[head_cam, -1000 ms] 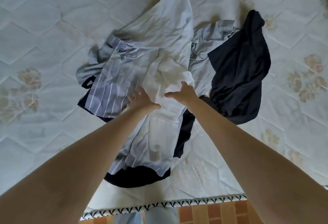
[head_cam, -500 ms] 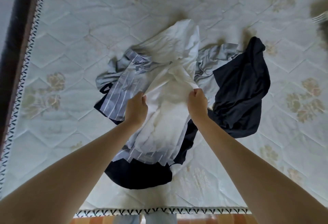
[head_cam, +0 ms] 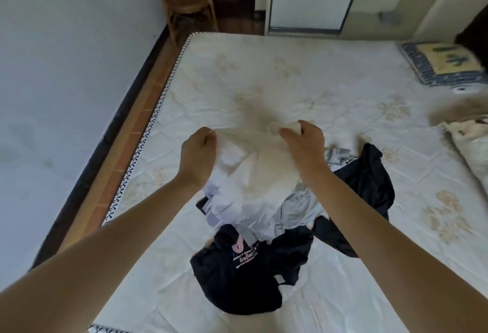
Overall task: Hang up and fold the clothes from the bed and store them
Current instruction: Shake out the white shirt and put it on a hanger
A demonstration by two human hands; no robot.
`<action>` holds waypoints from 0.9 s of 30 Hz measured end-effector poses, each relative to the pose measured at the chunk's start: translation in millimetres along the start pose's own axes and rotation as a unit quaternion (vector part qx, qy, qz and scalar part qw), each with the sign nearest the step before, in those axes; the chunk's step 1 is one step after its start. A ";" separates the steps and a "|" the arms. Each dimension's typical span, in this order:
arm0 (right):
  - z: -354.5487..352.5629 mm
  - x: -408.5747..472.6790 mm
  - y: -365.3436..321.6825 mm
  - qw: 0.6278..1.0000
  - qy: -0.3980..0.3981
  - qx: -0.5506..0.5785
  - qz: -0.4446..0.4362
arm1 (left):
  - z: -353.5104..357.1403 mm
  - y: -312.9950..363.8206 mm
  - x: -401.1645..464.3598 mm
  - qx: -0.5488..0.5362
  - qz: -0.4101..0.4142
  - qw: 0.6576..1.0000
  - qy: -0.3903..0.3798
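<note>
You hold the white garment [head_cam: 253, 171] lifted above the clothes pile [head_cam: 277, 216], which sits toward the near edge of the mattress [head_cam: 264, 74]. Left hand [head_cam: 198, 153] grips its upper left edge, fingers curled round the cloth. Right hand [head_cam: 303, 140] pinches a bunched fold at its upper right.

Step, as judged: separating one piece from the heap before deciding whether to hang or fold it. Its lower part hangs onto the striped shirt [head_cam: 214, 208] and grey garment [head_cam: 298, 208], so the next move probably calls for raising it clear and spreading the top edge to find collar or shoulders.

Hard to read: the garment's type, since its shape is bunched and blurred. The dark printed top [head_cam: 243, 274] lies nearest you; another dark piece [head_cam: 367, 187] lies right of the pile. No hanger or storage is identifiable. A patterned pillow [head_cam: 443, 64] at the far right corner is cut off.
</note>
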State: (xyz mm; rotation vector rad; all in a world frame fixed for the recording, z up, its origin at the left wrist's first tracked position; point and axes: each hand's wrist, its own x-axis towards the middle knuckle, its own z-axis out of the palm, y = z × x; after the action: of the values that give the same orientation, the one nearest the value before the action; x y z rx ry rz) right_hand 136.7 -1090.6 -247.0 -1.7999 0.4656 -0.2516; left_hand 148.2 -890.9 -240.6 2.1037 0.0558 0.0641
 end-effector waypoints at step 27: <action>214.8 -348.9 -338.4 0.899 -0.202 0.247 -0.299 | -500.3 15.5 -219.5 -0.091 0.096 0.949 0.287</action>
State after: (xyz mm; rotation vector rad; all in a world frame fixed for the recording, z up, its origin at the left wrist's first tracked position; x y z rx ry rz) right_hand -27.8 -676.0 42.0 -1.3905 -0.4350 -0.3670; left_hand -105.0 -483.8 21.8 1.8375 0.1858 0.7704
